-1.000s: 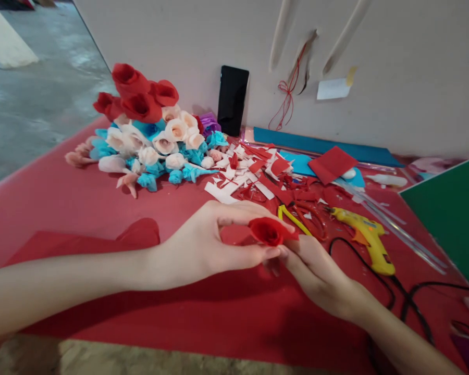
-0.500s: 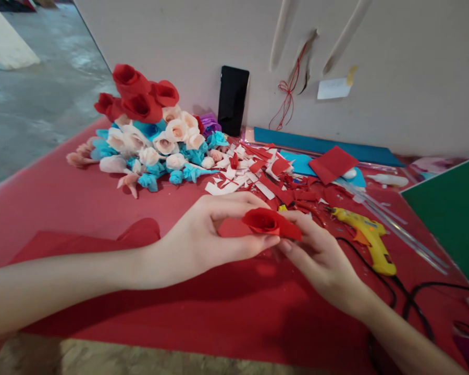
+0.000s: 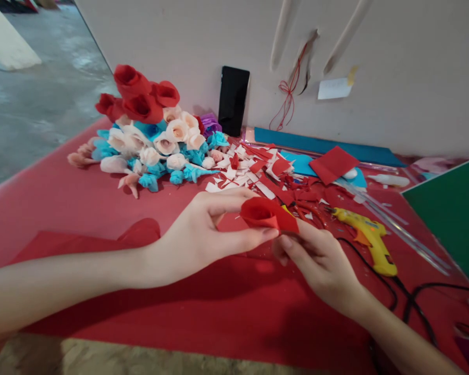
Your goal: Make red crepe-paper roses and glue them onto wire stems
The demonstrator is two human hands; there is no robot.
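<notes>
A red paper flower (image 3: 260,212), rolled into a cup of petals, is held above the table between both hands. My left hand (image 3: 214,224) is closed on its left side, the thumb pressed along the near edge. With thumb and fingers, my right hand (image 3: 316,255) pinches the flower's right end, where a petal sticks out. Its underside is hidden by the fingers. Behind the hands lies a heap of red and white paper scraps (image 3: 242,169). Red paper sheets (image 3: 82,242) lie on the table beneath the left forearm.
A yellow glue gun (image 3: 365,237) with a black cord lies at the right near clear sticks (image 3: 402,229). Finished red flowers (image 3: 140,96) top a pile of white and blue ones (image 3: 152,148). A phone (image 3: 233,101) leans on the wall; a green board (image 3: 453,213) stands right.
The red flower has tilted so its open cup shows more toward me. My right fingers have shifted slightly lower along its right end. The left hand has hardly moved.
</notes>
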